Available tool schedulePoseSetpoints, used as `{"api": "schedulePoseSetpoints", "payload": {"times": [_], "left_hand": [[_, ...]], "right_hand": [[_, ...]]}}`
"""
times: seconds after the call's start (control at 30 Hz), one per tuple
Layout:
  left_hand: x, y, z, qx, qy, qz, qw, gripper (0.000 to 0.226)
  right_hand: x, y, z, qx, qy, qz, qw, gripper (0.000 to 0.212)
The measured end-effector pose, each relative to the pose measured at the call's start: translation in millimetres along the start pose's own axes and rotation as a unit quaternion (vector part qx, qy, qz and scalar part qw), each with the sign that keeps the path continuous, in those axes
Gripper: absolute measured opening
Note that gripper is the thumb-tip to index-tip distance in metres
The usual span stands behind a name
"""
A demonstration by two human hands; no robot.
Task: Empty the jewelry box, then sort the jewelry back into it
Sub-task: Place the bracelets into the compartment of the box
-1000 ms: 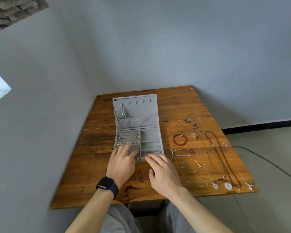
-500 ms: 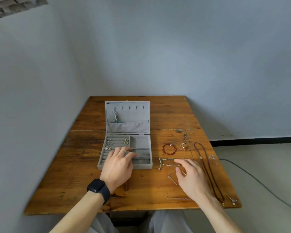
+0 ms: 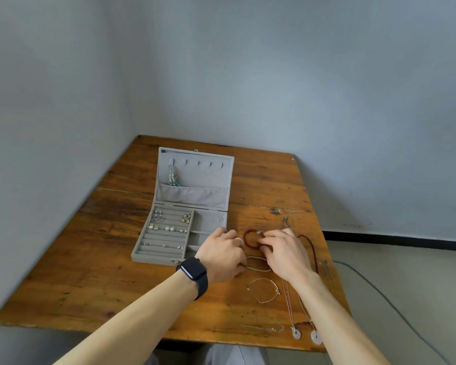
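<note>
The grey jewelry box (image 3: 166, 255) lies open on the wooden table (image 3: 90, 285), with earrings (image 3: 169, 225) in its left slots and one necklace (image 3: 173, 176) hanging in the lid. My left hand (image 3: 221, 255), with a ring and a watch, rests over the box's front right corner, fingers relaxed. My right hand (image 3: 284, 251) is just right of it, and its curled fingertips pinch the red bead bracelet (image 3: 246, 237) lying on the table. A pale cord bracelet (image 3: 258, 268) lies between my two hands, partly hidden.
A silver bangle (image 3: 265, 291) and a thin chain (image 3: 263, 328) lie nearer the front edge. Long necklaces with white disc pendants (image 3: 295, 333) and a dark red bead necklace (image 3: 313, 248) run along the right side. Walls stand behind and to the left. A cable (image 3: 379, 293) crosses the floor.
My right hand moved up from the silver bangle area to the red bead bracelet. My left hand slid from the ring slots to the box's right front corner. The view shifted.
</note>
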State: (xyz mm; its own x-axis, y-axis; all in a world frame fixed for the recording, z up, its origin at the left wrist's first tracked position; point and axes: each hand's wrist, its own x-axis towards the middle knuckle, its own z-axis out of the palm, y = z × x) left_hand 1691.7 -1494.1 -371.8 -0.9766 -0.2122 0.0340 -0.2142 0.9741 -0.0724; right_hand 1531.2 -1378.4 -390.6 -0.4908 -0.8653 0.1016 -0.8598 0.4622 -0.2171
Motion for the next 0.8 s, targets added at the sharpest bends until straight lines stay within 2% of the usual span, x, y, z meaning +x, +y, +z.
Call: {"api": "schedulePoseSetpoints", "payload": {"times": [0.2,0.3,0.43,0.57,0.8], "left_hand": [[2.6,5.4,-3.7,0.087,-0.026,0.066,0.994,0.014],[1.7,5.5,-2.2,0.083,0.021,0.063,0.994,0.009],[7.0,-6.5,-7.8,-0.09,0.074,-0.059,0.991,0.025],[7.6,-35.5,-27.0,-0.184,0.125,-0.128,0.966,0.017],[18.2,-84.7,-44.6,-0.196,0.12,-0.185,0.955,0.012]], "right_hand": [[2.2,0.2,1.6,0.005,0.028,-0.017,0.999,0.019],[3.2,-3.5,1.5,-0.001,0.028,-0.008,1.0,0.019],[4.7,-7.2,-2.0,0.009,0.019,0.045,0.999,0.02],[8.2,-14.7,-4.4,-0.031,0.009,0.084,0.996,0.022],[13.4,-24.6,1.0,-0.091,-0.006,0.093,0.991,0.026]]}}
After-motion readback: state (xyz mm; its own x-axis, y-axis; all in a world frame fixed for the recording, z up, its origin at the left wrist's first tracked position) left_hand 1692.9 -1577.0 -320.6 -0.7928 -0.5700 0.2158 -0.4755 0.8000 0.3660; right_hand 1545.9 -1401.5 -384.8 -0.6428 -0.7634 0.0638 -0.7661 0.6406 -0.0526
